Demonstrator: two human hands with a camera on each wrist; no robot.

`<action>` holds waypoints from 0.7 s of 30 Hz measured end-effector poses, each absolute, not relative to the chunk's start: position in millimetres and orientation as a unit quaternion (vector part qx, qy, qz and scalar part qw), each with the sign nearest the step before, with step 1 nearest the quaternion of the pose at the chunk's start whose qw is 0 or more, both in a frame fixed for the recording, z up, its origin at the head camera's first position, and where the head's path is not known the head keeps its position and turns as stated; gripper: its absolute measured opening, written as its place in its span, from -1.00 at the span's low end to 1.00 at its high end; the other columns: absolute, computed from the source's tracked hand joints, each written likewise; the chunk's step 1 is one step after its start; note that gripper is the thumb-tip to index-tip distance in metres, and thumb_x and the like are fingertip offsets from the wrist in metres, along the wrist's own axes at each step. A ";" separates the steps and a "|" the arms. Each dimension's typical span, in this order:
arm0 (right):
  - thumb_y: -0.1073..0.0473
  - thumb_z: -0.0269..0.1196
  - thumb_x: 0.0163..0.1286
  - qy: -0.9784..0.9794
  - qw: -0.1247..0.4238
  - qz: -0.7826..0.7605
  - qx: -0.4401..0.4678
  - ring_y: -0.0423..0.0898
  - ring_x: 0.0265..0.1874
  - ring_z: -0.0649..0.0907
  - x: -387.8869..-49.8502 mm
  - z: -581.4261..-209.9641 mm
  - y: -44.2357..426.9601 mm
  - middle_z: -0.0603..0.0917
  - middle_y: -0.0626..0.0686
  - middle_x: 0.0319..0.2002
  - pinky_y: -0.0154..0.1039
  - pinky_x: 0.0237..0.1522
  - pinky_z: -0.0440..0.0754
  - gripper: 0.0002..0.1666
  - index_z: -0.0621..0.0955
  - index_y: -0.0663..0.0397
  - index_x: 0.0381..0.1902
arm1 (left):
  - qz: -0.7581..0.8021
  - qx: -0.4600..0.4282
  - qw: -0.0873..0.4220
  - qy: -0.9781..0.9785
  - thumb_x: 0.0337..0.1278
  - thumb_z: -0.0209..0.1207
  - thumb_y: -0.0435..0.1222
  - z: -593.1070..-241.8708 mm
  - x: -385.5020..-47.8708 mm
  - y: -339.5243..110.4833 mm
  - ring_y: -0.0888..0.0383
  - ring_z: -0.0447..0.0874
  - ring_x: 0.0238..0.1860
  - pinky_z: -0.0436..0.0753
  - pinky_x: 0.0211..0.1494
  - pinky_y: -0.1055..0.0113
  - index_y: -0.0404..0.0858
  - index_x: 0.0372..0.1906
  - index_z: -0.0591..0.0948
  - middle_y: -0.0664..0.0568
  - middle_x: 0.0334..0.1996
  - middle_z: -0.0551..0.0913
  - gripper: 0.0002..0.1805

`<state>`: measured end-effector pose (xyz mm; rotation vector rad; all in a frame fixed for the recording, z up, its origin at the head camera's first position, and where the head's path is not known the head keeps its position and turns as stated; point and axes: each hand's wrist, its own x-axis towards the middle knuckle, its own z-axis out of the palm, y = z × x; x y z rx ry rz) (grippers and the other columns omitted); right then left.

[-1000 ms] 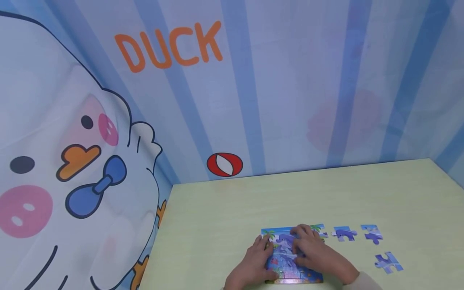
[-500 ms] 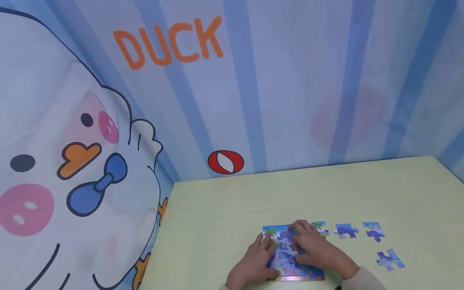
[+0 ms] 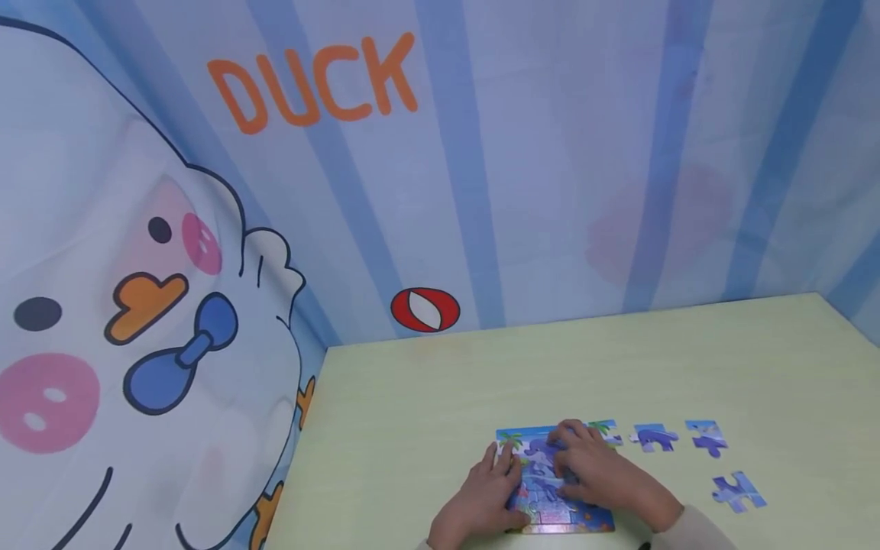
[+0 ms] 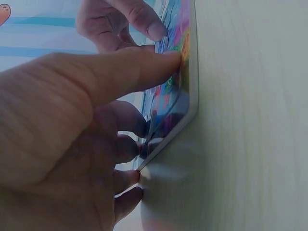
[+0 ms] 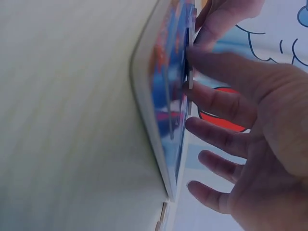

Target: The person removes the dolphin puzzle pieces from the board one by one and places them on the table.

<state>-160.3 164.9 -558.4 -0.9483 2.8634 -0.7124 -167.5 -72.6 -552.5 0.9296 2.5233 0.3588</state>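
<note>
A dolphin jigsaw puzzle in a shallow board (image 3: 557, 528) lies on the table. My left hand (image 3: 481, 493) rests along its left side, with the thumb (image 4: 163, 65) on the picture near the front left corner and spread fingers at the edge. My right hand (image 3: 596, 467) is over the right part of the picture. In the right wrist view its thumb and index finger hold a slightly raised puzzle piece (image 5: 191, 77) at the surface; the other fingers are spread. The right hand hides part of the picture beneath it.
Right of the board lie a loose palm-tree piece (image 3: 605, 430), a dolphin piece (image 3: 655, 438), a blue and purple piece (image 3: 706, 439) and another piece (image 3: 739, 492) nearer the front. A printed duck curtain (image 3: 536, 153) hangs behind the pale table (image 3: 412, 405).
The right thumb has drawn in slightly on the picture, and the right hand has shifted a little. The left hand keeps its place on the board. The loose pieces stay where they were.
</note>
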 end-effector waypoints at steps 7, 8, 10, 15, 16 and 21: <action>0.12 0.44 0.26 0.908 0.027 -0.265 -0.323 0.13 0.17 0.42 -162.0 -554.3 165.9 0.54 0.01 0.09 0.29 0.05 0.45 -0.72 0.55 -0.27 -0.52 | 0.132 0.323 0.213 0.913 0.25 0.31 0.05 -553.9 -165.8 -72.4 -0.23 -0.12 0.58 0.23 0.46 -0.09 -0.34 0.54 0.25 -0.18 0.60 -0.01 -0.08; 0.13 0.43 0.26 0.906 0.026 -0.270 -0.324 0.11 0.17 0.43 -162.4 -553.6 165.8 0.54 0.00 0.10 0.27 0.04 0.46 -0.72 0.55 -0.27 -0.52 | 0.131 0.320 0.213 0.914 0.24 0.31 0.05 -554.4 -165.8 -71.9 -0.22 -0.12 0.58 0.23 0.47 -0.08 -0.33 0.54 0.25 -0.17 0.60 -0.01 -0.08; 0.14 0.41 0.25 0.904 0.026 -0.276 -0.325 0.07 0.16 0.43 -163.2 -553.2 165.4 0.54 -0.01 0.11 0.22 0.05 0.47 -0.71 0.53 -0.28 -0.54 | 0.127 0.318 0.214 0.915 0.25 0.30 0.05 -555.1 -165.7 -71.0 -0.21 -0.12 0.58 0.22 0.48 -0.07 -0.33 0.54 0.25 -0.16 0.61 -0.01 -0.08; 0.20 0.38 0.19 0.904 0.020 -0.277 -0.325 0.00 0.15 0.43 -163.1 -555.1 163.8 0.55 -0.04 0.11 0.11 0.03 0.50 -0.68 0.49 -0.29 -0.57 | 0.125 0.325 0.215 0.913 0.27 0.28 0.05 -555.7 -165.0 -70.2 -0.22 -0.13 0.58 0.21 0.48 -0.08 -0.34 0.54 0.24 -0.18 0.60 -0.03 -0.09; 0.20 0.38 0.18 0.904 0.019 -0.276 -0.326 0.00 0.15 0.44 -163.0 -555.1 163.4 0.55 -0.03 0.11 0.10 0.02 0.51 -0.68 0.49 -0.29 -0.57 | 0.124 0.325 0.216 0.912 0.28 0.28 0.04 -555.6 -164.8 -70.2 -0.23 -0.13 0.58 0.20 0.48 -0.07 -0.34 0.54 0.23 -0.19 0.60 -0.03 -0.09; 0.22 0.39 0.16 0.904 0.008 -0.267 -0.335 -0.02 0.10 0.46 -164.0 -552.1 160.1 0.56 -0.02 0.08 0.03 -0.04 0.54 -0.68 0.49 -0.28 -0.57 | 0.113 0.327 0.226 0.911 0.33 0.23 0.03 -553.2 -163.3 -71.0 -0.23 -0.18 0.59 0.15 0.50 -0.07 -0.35 0.56 0.18 -0.22 0.60 -0.06 -0.10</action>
